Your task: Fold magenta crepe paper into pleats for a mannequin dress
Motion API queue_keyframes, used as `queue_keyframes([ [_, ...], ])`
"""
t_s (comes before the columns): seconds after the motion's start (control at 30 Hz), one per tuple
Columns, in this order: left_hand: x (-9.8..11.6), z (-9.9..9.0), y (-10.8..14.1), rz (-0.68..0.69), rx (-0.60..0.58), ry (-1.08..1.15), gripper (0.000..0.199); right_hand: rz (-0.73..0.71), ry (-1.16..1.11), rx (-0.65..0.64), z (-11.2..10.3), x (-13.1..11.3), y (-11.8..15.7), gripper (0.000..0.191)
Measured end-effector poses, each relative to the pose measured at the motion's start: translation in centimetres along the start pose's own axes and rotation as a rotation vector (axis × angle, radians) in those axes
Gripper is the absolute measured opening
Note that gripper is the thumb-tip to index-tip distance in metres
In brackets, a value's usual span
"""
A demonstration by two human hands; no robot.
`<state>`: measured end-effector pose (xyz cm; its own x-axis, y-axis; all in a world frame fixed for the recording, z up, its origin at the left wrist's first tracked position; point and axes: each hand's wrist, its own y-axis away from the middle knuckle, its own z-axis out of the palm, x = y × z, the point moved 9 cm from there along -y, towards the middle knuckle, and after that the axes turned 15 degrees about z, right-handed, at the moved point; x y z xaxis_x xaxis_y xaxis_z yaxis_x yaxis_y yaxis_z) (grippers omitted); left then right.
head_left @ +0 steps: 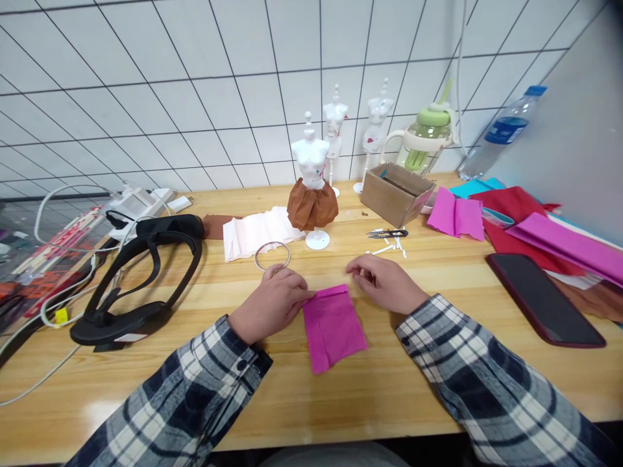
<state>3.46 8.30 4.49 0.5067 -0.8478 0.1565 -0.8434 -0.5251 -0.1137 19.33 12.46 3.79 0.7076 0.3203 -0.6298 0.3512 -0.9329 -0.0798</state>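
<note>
A magenta cloth piece lies on the wooden table in front of me, its top edge folded over in a narrow strip. My left hand pinches the cloth's upper left corner between thumb and fingers. To the right of the cloth, my right hand rests near the table with its fingers curled; whether it holds something small cannot be made out. A metal ring lies just beyond my left hand. Small white strips and black thread snips lie beyond my right hand.
Behind stands a small mannequin with a brown skirt, beside pale pink cloth. A cardboard box sits behind the snips. A black headset is at left; a phone and coloured fabrics are at right.
</note>
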Motion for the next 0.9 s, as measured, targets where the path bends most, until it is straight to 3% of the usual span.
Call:
queue_keyframes([
  [0.13, -0.6, 0.0, 0.1, -0.035, 0.036, 0.033, 0.026, -0.095, 0.018, -0.027, 0.3, -1.0, 0.3, 0.025],
  [0.4, -2.5, -0.2, 0.8, -0.138, 0.216, 0.066, 0.027, -0.093, 0.021, -0.008, 0.4, -0.8, 0.3, 0.026],
  [0.6, -4.9, -2.9, 2.8, -0.305, 0.375, -0.092, 0.029, -0.088, 0.045, -0.041, 1.1, -0.5, 0.4, 0.025],
  [0.7, -6.5, -3.6, 4.1, -0.402, 0.291, -0.17, 0.03, -0.077, 0.049, -0.015, 0.8, -0.4, 0.3, 0.025],
  [0.8, -7.8, -2.9, 4.9, -0.473, 0.143, -0.201, 0.026, -0.069, 0.056, -0.011, 0.7, -0.3, 0.2, 0.025],
  [0.9, -8.2, -2.1, 5.1, -0.479, 0.075, -0.216, 0.015, -0.065, 0.057, -0.018, 0.6, -0.4, 0.1, 0.025],
])
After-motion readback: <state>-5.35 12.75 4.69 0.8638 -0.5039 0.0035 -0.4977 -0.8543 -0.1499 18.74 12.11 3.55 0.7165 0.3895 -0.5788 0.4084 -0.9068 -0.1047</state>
